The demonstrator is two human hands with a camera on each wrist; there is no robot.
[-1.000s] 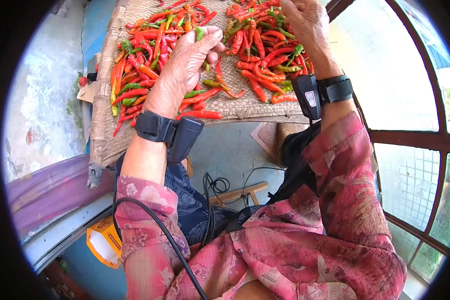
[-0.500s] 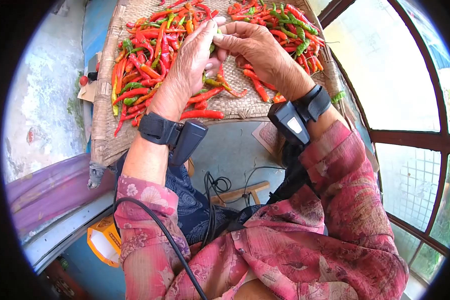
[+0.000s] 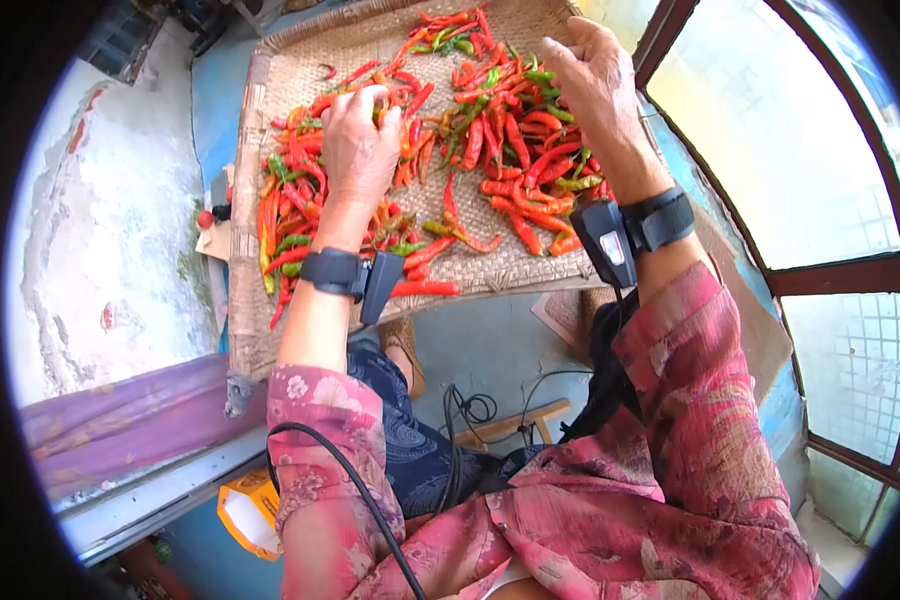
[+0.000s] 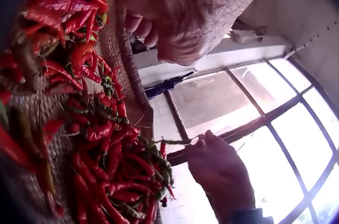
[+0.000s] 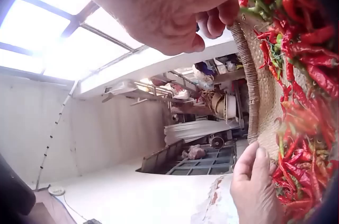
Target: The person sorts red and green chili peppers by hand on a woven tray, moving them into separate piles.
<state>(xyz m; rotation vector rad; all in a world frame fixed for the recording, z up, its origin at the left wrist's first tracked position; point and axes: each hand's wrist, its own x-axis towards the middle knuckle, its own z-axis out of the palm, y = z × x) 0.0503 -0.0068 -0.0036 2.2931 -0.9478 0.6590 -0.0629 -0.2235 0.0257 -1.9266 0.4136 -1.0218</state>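
Note:
Two heaps of red chili peppers, with some green ones mixed in, lie on a woven tray (image 3: 480, 265). Over the left heap (image 3: 295, 190) is my left hand (image 3: 360, 150), its fingers bent down among the peppers; I cannot tell whether it holds one. My right hand (image 3: 605, 95) is raised at the far right side of the right heap (image 3: 545, 180). In the left wrist view the right hand (image 4: 220, 168) pinches a thin green chili pepper (image 4: 172, 142) by one end, close above the heap's edge.
A small third group of peppers (image 3: 460, 30) lies at the tray's far side. Framed windows (image 3: 780, 130) stand along the right. Below the tray are black cables (image 3: 460, 410), a wooden stool (image 3: 515, 422) and an orange box (image 3: 252, 512).
Both hands met over the tray half a second ago at a green chili pepper. Since then they have parted, the left to the left heap, the right to the right heap. The view has shifted slightly.

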